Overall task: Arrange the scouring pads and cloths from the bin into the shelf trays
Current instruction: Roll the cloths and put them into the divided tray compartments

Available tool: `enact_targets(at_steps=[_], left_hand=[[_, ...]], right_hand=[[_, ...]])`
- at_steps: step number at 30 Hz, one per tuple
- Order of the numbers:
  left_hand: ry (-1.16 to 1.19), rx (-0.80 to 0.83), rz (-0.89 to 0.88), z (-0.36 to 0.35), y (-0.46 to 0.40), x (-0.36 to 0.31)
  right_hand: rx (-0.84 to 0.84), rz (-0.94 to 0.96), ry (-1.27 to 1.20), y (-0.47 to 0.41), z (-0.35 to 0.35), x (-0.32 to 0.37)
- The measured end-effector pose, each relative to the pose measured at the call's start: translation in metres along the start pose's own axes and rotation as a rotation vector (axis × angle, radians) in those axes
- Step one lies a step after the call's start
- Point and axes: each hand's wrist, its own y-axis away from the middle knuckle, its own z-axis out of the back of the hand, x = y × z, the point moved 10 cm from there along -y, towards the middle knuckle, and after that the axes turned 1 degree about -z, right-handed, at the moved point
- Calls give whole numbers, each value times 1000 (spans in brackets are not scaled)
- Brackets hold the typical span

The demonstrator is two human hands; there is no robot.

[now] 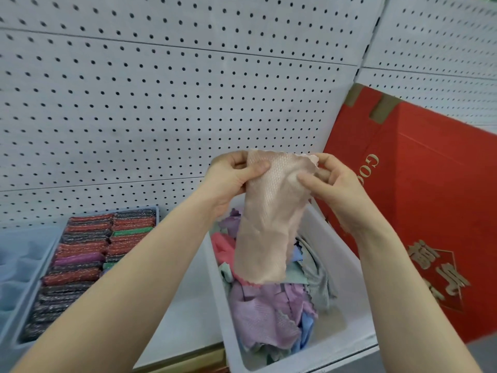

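Note:
A peach textured cloth (266, 224) hangs above the white bin (347, 262). My left hand (231, 176) pinches its upper left corner, and my right hand (330, 179) pinches its upper right edge. Inside the bin lie several loose cloths (258, 319) in lilac, pink, blue, green and grey. To the left, a blue shelf tray (37, 286) holds two rows of glittery scouring pads (80, 259) in red, black, green and magenta, standing on edge.
Another pale blue tray (16, 265) sits at the far left, its contents unclear. A big red cardboard box (425, 211) with gold lettering stands right of the bin. White pegboard (161, 103) backs the shelf. The white shelf surface (185, 305) shows between tray and bin.

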Motion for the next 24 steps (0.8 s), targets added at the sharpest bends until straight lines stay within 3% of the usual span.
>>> enact_targets(at_steps=[5,10,16,24], left_hand=[[-180,-35,-174,6,7,-25],[-217,-56,-265,12,11,-38],[-319,-114,-328,26,7,-38],[-160,18,-211,26,9,-26]], right_hand=[[-184,21,58,0,10,-3],[-101,56,98,-3,4,11],[-150,39,155,-7,4,13],[-128,38,98,-4,3,21]])
